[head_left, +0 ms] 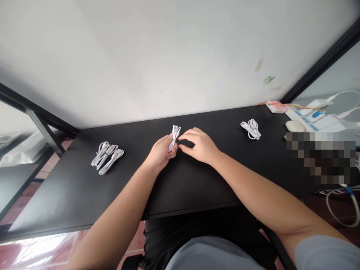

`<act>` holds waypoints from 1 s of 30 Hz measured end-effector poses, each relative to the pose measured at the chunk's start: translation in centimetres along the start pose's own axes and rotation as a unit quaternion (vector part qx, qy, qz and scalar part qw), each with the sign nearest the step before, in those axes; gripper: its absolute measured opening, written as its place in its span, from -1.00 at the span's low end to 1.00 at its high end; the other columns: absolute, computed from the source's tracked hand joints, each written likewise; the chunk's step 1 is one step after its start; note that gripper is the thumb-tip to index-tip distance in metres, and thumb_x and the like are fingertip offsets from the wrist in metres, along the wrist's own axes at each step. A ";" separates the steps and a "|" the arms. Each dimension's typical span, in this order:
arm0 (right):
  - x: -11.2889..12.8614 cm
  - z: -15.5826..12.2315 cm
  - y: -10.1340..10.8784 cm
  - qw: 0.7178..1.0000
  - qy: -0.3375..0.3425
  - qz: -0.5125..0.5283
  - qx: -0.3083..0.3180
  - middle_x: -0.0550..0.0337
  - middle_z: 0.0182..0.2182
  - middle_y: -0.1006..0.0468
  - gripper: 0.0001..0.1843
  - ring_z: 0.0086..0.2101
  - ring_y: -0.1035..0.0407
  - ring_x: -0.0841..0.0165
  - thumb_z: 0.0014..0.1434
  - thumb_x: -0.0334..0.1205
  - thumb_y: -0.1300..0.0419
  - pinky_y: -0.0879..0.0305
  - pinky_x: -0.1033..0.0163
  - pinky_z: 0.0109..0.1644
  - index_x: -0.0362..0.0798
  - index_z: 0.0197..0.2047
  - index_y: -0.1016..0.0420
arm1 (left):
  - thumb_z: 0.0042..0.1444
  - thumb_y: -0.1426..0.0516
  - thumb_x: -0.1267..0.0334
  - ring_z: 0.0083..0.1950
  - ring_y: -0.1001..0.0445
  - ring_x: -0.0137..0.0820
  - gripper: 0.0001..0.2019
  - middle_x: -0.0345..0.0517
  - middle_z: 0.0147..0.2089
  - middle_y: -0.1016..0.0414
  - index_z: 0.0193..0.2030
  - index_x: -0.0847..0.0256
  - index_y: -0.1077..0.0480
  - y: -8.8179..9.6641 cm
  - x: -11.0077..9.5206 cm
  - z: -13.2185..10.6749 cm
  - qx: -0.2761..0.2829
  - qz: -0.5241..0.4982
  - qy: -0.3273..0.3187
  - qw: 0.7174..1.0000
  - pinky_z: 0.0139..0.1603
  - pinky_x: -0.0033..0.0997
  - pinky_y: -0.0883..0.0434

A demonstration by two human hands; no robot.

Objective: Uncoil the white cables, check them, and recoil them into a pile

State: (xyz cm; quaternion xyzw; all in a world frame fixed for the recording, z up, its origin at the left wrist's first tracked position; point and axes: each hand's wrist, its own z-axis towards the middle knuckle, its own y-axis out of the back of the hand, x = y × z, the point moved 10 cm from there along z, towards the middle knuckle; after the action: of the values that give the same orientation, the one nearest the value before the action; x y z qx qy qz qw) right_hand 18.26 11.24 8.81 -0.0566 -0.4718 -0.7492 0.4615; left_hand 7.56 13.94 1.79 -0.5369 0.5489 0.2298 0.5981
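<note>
My left hand (162, 152) is closed around a coiled white cable (174, 134), whose loops stick up above my fingers. A black twist tie (177, 141) crosses the middle of that coil. Thumb and index finger of my right hand (199, 144) pinch the end of the tie, close beside the left fingertips. On the left of the desk lie several white cable bundles (107, 154), side by side, with dark ties around them. To the right lies another white cable bundle (251, 129), with a dark tie end showing at its left.
The black desk (197, 187) runs along a white wall (168, 63). At the far right are a power strip with plugs (315, 112), a pink-and-white box (276, 107) and a white rounded object (295, 126). A pixelated patch hides something there.
</note>
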 end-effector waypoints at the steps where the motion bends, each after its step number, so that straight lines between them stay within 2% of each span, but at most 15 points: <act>1: 0.2 0.0 0.0 1.000 0.005 -0.009 -0.001 0.11 -0.17 -0.63 -0.85 -0.19 -0.40 0.24 0.26 -0.22 -0.27 -0.38 0.09 -0.02 -0.01 -0.10 -0.59 | 0.34 -0.11 0.15 -0.68 -0.01 -0.63 -0.77 -0.30 -0.60 -0.22 -0.27 0.25 -0.29 0.0 0.0 0.0 0.000 0.003 -0.001 1.000 -0.65 -0.57 0.05; 4: 0.6 0.1 0.1 1.000 0.013 -0.025 -0.007 0.09 -0.22 -0.64 -0.83 -0.22 -0.41 0.24 0.31 -0.16 -0.23 -0.37 0.10 -0.04 -0.03 -0.15 -0.61 | 0.33 -0.12 0.13 -0.67 -0.04 -0.63 -0.75 -0.28 -0.59 -0.23 -0.31 0.25 -0.29 -0.1 -0.1 -0.1 -0.004 0.014 -0.008 1.000 -0.65 -0.57 0.03; 7: 0.8 0.0 0.2 0.999 0.002 -0.045 -0.011 0.10 -0.36 -0.61 -0.79 -0.29 -0.39 0.25 0.36 -0.20 -0.14 -0.33 0.12 -0.12 -0.04 -0.24 -0.58 | 0.32 -0.12 0.11 -0.67 -0.02 -0.61 -0.72 -0.28 -0.61 -0.23 -0.35 0.23 -0.26 -0.3 -0.4 -0.1 -0.006 0.028 -0.023 0.999 -0.65 -0.56 0.05; 9: 0.3 -0.1 0.2 0.999 -0.032 -0.029 -0.016 0.13 -0.42 -0.58 -0.80 -0.33 -0.40 0.27 0.36 -0.24 -0.11 -0.31 0.14 -0.18 -0.03 -0.25 -0.54 | 0.33 -0.12 0.09 -0.67 0.00 -0.60 -0.72 -0.29 -0.63 -0.23 -0.33 0.23 -0.26 -0.4 -0.7 -0.1 -0.009 0.044 -0.035 0.998 -0.65 -0.55 0.06; 11: -1.0 -0.2 0.0 0.994 -0.096 0.049 -0.019 0.19 -0.43 -0.60 -0.90 -0.40 -0.43 0.32 0.33 -0.25 -0.12 -0.31 0.17 -0.22 0.00 -0.17 -0.47 | 0.33 -0.10 0.07 -0.66 -0.01 -0.59 -0.73 -0.29 -0.64 -0.23 -0.30 0.22 -0.27 -0.4 -0.8 -0.2 -0.013 0.063 -0.048 0.997 -0.64 -0.55 0.06; 13: -3.1 -0.7 -0.8 0.964 -0.191 0.182 -0.026 0.26 -0.46 -0.61 -0.89 -0.45 -0.46 0.36 0.28 -0.23 -0.17 -0.34 0.21 -0.25 0.03 -0.11 -0.36 | 0.34 -0.09 0.05 -0.65 -0.03 -0.58 -0.72 -0.29 -0.63 -0.26 -0.27 0.22 -0.27 -0.5 -0.9 -0.3 -0.013 0.083 -0.060 0.995 -0.63 -0.55 0.05; 16: -6.0 -1.9 -2.7 0.872 -0.327 0.362 -0.044 0.34 -0.55 -0.58 -0.78 -0.50 -0.48 0.37 0.19 -0.22 -0.23 -0.36 0.27 -0.35 0.05 -0.17 -0.24 | 0.35 -0.08 0.01 -0.62 -0.07 -0.56 -0.70 -0.29 -0.62 -0.28 -0.26 0.20 -0.27 -0.5 -1.0 -0.4 -0.011 0.113 -0.076 0.991 -0.61 -0.56 0.01; 17: -6.4 -2.1 -3.3 0.848 -0.352 0.395 -0.041 0.34 -0.57 -0.57 -0.78 -0.51 -0.47 0.37 0.17 -0.23 -0.24 -0.35 0.29 -0.37 0.05 -0.20 -0.24 | 0.34 -0.08 0.00 -0.62 -0.08 -0.56 -0.70 -0.29 -0.62 -0.28 -0.26 0.20 -0.27 -0.5 -1.0 -0.4 -0.011 0.121 -0.080 0.989 -0.60 -0.56 0.00; 18: -6.6 -2.2 -3.8 0.835 -0.363 0.412 -0.033 0.32 -0.57 -0.56 -0.81 -0.52 -0.47 0.39 0.15 -0.25 -0.25 -0.34 0.30 -0.39 0.03 -0.23 -0.27 | 0.34 -0.09 -0.01 -0.61 -0.09 -0.56 -0.70 -0.28 -0.62 -0.29 -0.25 0.20 -0.27 -0.5 -1.0 -0.4 -0.012 0.126 -0.083 0.988 -0.60 -0.57 -0.01; 19: -6.7 -2.2 -4.1 0.834 -0.363 0.415 -0.019 0.30 -0.56 -0.56 -0.84 -0.53 -0.46 0.40 0.15 -0.25 -0.24 -0.35 0.30 -0.40 0.02 -0.25 -0.31 | 0.34 -0.09 -0.02 -0.61 -0.09 -0.55 -0.69 -0.28 -0.62 -0.29 -0.25 0.20 -0.27 -0.5 -1.0 -0.4 -0.013 0.128 -0.085 0.988 -0.60 -0.56 -0.01; 21: -6.2 -1.8 -4.1 0.863 -0.331 0.382 0.010 0.25 -0.53 -0.57 -0.91 -0.51 -0.45 0.40 0.17 -0.22 -0.25 -0.38 0.27 -0.36 -0.02 -0.26 -0.43 | 0.32 -0.10 -0.02 -0.62 -0.09 -0.55 -0.69 -0.28 -0.62 -0.29 -0.26 0.20 -0.28 -0.4 -1.0 -0.4 -0.017 0.122 -0.084 0.989 -0.60 -0.56 0.00; 24: -5.0 -1.1 -3.0 0.929 -0.242 0.278 0.023 0.19 -0.44 -0.58 -0.82 -0.45 -0.45 0.37 0.19 -0.10 -0.30 -0.41 0.22 -0.29 -0.02 -0.23 -0.57 | 0.30 -0.13 -0.01 -0.63 -0.08 -0.56 -0.69 -0.29 -0.63 -0.26 -0.27 0.20 -0.29 -0.1 -1.2 -0.4 -0.030 0.096 -0.078 0.992 -0.61 -0.56 0.00; 27: -3.4 -0.6 -0.7 0.973 -0.150 0.174 -0.029 0.14 -0.22 -0.58 -0.75 -0.38 -0.42 0.37 0.19 -0.07 -0.33 -0.41 0.21 -0.29 0.03 -0.09 -0.61 | 0.30 -0.15 0.02 -0.65 -0.05 -0.57 -0.71 -0.30 -0.63 -0.24 -0.28 0.21 -0.30 0.0 -1.4 -0.4 -0.041 0.066 -0.073 0.994 -0.62 -0.56 0.01; 30: -1.6 -0.4 1.7 0.990 -0.069 0.080 -0.095 0.09 -0.09 -0.53 -0.76 -0.23 -0.44 0.29 0.25 -0.15 -0.29 -0.44 0.14 -0.14 0.08 -0.02 -0.60 | 0.30 -0.14 0.05 -0.67 -0.02 -0.59 -0.73 -0.31 -0.64 -0.23 -0.29 0.21 -0.28 0.1 -1.4 -0.4 -0.043 0.040 -0.065 0.996 -0.63 -0.57 0.03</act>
State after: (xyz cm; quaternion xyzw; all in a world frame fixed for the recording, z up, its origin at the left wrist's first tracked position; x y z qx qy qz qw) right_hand 20.57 11.75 8.82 -0.1891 -0.4232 -0.7452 0.4794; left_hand 6.90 14.09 3.09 -0.5234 0.5193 0.3113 0.5996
